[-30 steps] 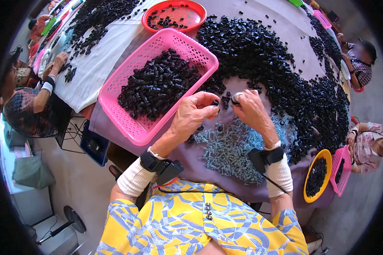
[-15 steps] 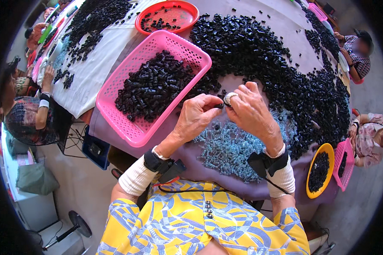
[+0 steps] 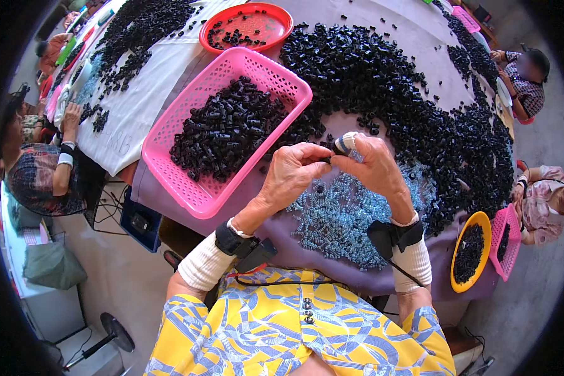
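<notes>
Between my two hands is a small black plastic piece (image 3: 325, 160), mostly covered by my fingertips. My left hand (image 3: 291, 172) pinches it with thumb and forefinger. From the other side my right hand (image 3: 375, 168) presses thumb and forefinger together at the same piece; one of its fingers wears a white and dark wrap (image 3: 344, 143). What else the right fingertips hold is hidden. Under the hands spreads a heap of small clear-blue springs (image 3: 338, 219). Left of them stands a pink perforated basket (image 3: 197, 203) holding many black pieces (image 3: 225, 128).
A big pile of loose black pieces (image 3: 357, 66) covers the far and right table (image 3: 420, 19). A red tray (image 3: 257, 25) stands behind the basket, and a yellow tray (image 3: 487, 229) lies at the right edge. Other people sit left (image 3: 37, 175) and right (image 3: 527, 88).
My right hand has turned, its fingers lowering toward the left fingertips and its wrapped finger now showing more. The left hand stays nearly in place.
</notes>
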Motion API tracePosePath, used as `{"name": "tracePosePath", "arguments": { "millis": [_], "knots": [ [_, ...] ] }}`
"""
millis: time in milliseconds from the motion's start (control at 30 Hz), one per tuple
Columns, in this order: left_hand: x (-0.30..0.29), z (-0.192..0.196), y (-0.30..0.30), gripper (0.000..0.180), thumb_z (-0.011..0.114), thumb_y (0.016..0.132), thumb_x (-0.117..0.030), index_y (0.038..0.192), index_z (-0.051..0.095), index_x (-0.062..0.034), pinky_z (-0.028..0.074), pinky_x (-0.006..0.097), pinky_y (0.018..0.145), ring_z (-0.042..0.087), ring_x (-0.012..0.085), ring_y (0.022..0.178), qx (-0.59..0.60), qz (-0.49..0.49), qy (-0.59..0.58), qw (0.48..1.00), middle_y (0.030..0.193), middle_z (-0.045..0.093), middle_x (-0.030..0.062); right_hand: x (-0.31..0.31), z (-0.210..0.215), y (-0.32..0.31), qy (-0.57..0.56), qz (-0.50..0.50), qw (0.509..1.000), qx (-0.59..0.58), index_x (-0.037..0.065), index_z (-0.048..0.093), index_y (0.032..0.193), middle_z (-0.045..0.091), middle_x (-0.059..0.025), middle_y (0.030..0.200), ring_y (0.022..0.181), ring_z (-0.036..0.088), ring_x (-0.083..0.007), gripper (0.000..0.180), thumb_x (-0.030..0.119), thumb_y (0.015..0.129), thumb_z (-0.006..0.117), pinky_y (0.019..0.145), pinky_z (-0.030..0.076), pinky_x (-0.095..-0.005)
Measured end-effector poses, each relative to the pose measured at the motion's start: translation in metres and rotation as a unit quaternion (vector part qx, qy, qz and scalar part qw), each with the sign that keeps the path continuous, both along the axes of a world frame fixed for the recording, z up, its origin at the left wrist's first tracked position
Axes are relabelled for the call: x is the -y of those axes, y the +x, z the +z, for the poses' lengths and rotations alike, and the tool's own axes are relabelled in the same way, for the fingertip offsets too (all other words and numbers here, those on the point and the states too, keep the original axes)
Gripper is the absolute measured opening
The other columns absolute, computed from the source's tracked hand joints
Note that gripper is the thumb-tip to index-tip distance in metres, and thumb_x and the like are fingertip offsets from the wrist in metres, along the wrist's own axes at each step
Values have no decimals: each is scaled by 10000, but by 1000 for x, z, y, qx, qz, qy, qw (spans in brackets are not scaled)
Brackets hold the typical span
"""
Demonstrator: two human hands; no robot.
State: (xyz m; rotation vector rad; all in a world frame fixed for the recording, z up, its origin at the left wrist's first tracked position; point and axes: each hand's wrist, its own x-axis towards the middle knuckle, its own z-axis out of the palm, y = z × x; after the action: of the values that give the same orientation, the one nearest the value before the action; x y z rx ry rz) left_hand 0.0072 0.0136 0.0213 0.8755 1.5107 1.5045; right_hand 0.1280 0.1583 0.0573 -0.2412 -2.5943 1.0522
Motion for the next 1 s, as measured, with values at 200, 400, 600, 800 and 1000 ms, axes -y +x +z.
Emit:
{"name": "tracePosePath", "arguments": {
  "millis": [200, 400, 600, 800, 1000],
  "knots": [
    [1, 3, 0, 214, 656, 819, -32, 1028, 652, 17, 501, 221, 691, 592, 79, 752, -8, 17, 17, 1000, 879, 655, 41, 0, -1, -1, 75, 2, 997, -3, 20, 592, 840, 601, -151, 781, 752, 570, -331, 182, 155, 752, 676, 672, 439, -406],
    [-1, 7, 2, 219, 658, 814, -32, 1027, 648, 16, 497, 220, 688, 587, 78, 759, 4, 26, 12, 1000, 869, 654, 40, 1, 4, 1, 48, -16, 999, -8, 20, 587, 826, 600, -148, 750, 722, 579, -325, 183, 161, 754, 679, 644, 443, -398],
    [-1, 5, 4, 222, 654, 814, -26, 1031, 639, 18, 492, 217, 691, 584, 77, 762, -54, 24, 10, 998, 872, 651, 37, 1, 8, 1, 38, -13, 999, 2, 16, 584, 825, 590, -149, 686, 639, 592, -315, 188, 160, 755, 682, 565, 445, -381],
    [-4, 8, 7, 194, 674, 766, -42, 950, 671, 20, 490, 244, 668, 607, 103, 738, -60, 45, 16, 997, 849, 664, 76, -4, 10, -3, -18, -19, 999, 25, 7, 574, 839, 586, -156, 684, 614, 585, -303, 219, 170, 753, 692, 548, 438, -358],
    [-4, 14, 1, 206, 639, 823, -39, 1020, 643, 18, 492, 218, 682, 596, 83, 733, 79, 27, 39, 996, 827, 657, 44, -13, 0, -4, -125, -45, 991, -29, 3, 586, 840, 547, -131, 638, 564, 553, -217, 207, 156, 756, 696, 534, 428, -343]
  ]
}}
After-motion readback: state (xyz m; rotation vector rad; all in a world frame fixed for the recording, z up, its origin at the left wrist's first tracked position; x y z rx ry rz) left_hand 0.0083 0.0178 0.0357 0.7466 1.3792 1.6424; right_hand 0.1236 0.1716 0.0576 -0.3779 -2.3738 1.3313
